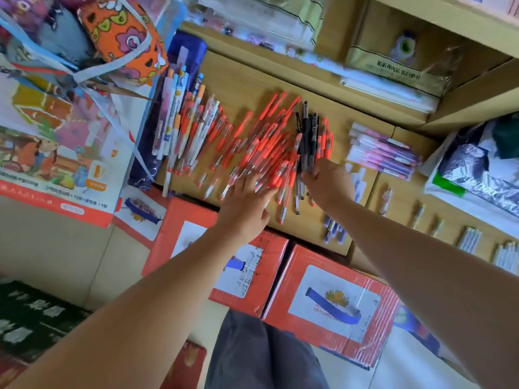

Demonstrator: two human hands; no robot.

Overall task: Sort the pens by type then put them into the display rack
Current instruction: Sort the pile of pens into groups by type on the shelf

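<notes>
red cartons (281, 293) sit below the shelf (238, 80); right hand (329, 181) grips black pens (307, 136).

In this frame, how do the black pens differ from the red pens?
Number: the red pens are many, the black pens few. Pose: the red pens lie fanned loose across the wooden shelf; the black pens form one tight bunch. Handling: the left hand rests straight-fingered on the red pens; the right hand grips the black pens' near ends. Both sit over the same shelf.

Red pens (261, 147) heaped across wooden shelf (241, 77), black pens (307, 136) bunched alongside.
</notes>
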